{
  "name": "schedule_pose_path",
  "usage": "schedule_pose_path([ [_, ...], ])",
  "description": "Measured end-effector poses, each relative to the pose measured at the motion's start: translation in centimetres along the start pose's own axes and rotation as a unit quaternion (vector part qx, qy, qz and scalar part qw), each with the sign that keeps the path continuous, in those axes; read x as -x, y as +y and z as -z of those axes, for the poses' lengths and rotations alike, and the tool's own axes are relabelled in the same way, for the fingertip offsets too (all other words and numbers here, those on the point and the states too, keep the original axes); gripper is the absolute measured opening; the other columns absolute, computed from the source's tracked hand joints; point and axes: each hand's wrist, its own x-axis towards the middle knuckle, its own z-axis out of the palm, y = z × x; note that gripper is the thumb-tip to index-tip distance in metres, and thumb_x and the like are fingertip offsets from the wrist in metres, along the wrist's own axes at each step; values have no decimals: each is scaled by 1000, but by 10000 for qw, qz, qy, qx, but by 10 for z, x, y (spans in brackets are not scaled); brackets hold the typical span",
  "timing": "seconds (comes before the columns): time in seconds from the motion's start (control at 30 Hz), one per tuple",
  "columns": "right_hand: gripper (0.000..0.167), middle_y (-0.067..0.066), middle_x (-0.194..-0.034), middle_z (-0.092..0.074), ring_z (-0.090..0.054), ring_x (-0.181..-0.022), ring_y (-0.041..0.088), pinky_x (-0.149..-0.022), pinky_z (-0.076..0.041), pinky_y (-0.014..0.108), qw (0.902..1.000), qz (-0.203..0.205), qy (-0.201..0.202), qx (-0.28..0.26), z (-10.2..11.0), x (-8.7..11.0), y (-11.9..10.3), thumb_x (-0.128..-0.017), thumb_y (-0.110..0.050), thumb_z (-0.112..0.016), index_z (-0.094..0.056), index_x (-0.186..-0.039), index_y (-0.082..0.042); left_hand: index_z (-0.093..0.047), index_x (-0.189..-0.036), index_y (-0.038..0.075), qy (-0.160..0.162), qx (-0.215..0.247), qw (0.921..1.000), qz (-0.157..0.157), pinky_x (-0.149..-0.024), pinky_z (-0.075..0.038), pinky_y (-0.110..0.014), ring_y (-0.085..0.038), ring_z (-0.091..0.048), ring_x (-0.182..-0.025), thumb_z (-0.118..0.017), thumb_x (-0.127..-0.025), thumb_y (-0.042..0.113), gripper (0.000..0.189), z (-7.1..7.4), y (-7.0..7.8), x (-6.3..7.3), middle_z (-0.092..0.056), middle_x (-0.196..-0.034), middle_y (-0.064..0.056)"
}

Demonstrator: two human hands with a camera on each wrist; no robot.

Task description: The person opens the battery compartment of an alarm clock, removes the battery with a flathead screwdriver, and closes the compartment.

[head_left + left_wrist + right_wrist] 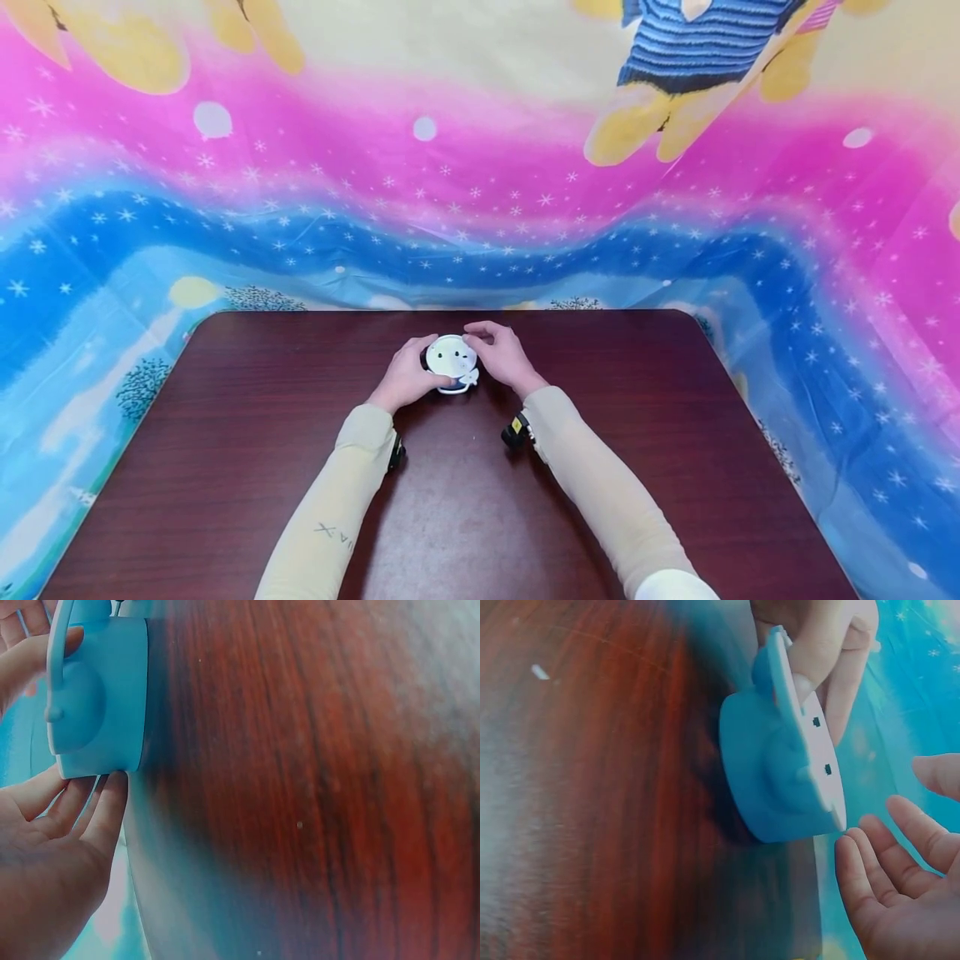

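Observation:
A small round thing with a white face-like top [451,357] and deep bluish sides [759,772] sits near the table's far edge, its top tilted toward me. Two dark eye-like marks show on the top, and a small raised shape sits at its lower right rim. My left hand [408,375] grips it from the left, with the thumb over the front of the top and the fingers round the far side. On the other side, my right hand [502,354] holds its fingers loosely extended, fingertips right at the rim in the right wrist view.
The dark red-brown wooden table [285,467] has rounded far corners. A patterned cloth [420,192] in pink and blue hangs behind it and along both sides. A tiny white speck [540,672] lies on the tabletop. Both wrists wear black cameras [516,430].

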Motion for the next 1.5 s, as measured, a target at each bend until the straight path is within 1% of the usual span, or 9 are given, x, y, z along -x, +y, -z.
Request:
schedule_pose_path([
  [0.13,37,7,-120,-69,-64,-108,23,-92,-52,39,9998,55,-43,169,1,-4,-6,-101,-24,-65,-66,-132,-2,-49,-147,-2,-15,9,10000,30,-109,-37,-47,-35,-48,-130,-91,-74,22,88,1,1,0,-54,-140,-19],
  [0.3,40,10,-125,-67,-63,-107,22,-91,-52,39,9987,62,-128,487,1,-10,-11,-99,-26,-68,-66,-133,-5,-49,-147,-3,-30,-9,10000,28,-109,-37,-45,-34,-48,-130,-91,-74,22,88,1,1,-1,-54,-140,-19],
  [0.4,41,9,-126,-65,-61,-109,23,-91,-51,40,9970,92,-212,742,1,-12,-11,-98,-28,-70,-67,-132,-7,-49,-148,-3,-52,-25,10000,21,-110,-36,-46,-35,-48,-130,-91,-74,22,89,0,1,-2,-53,-141,-19],
  [0.63,36,9,-122,-63,-62,-108,25,-91,-50,37,9858,493,-522,1516,-3,-16,-7,-95,-22,-74,-70,-128,-7,-49,-148,-3,-63,16,10000,4,-108,-38,-48,-36,-48,-128,-91,-74,23,88,0,0,-1,-53,-141,-20],
  [0.8,32,9,-122,-63,-60,-109,25,-93,-48,36,9760,663,-650,1968,-6,-17,-7,-94,-21,-76,-72,-123,-9,-48,-148,-3,-74,44,10000,31,-106,-39,-48,-36,-49,-126,-90,-75,21,88,-1,-1,-1,-52,-141,-20],
  [1.07,22,10,-117,-64,-59,-112,27,-98,-46,37,9678,775,-658,2302,-11,-20,-3,-92,-19,-75,-76,-112,-9,-50,-146,-5,63,76,9999,-113,-103,-40,-50,-37,-50,-123,-89,-73,20,87,-4,-3,0,-54,-138,-22],
  [1.23,20,8,-112,-65,-60,-109,26,-97,-46,36,9612,794,-668,2554,-13,-26,-2,-93,-21,-75,-78,-109,-10,-50,-147,-3,42,100,9999,-52,-104,-39,-49,-37,-50,-124,-89,-73,21,88,-2,-3,0,-53,-139,-21],
  [1.37,17,8,-108,-66,-60,-107,26,-95,-47,37,9600,732,-734,2600,-13,-28,-7,-93,-20,-75,-79,-105,-9,-49,-148,-1,-5,79,10000,7,-105,-39,-47,-36,-49,-125,-90,-73,23,88,-1,-4,-1,-53,-141,-20],
  [1.5,15,7,-109,-67,-60,-108,24,-96,-47,36,9591,591,-824,2644,-13,-32,-10,-94,-21,-75,-79,-103,-9,-49,-149,0,-30,77,10000,34,-106,-38,-46,-35,-48,-126,-90,-74,23,88,-1,-4,-2,-52,-142,-19],
])
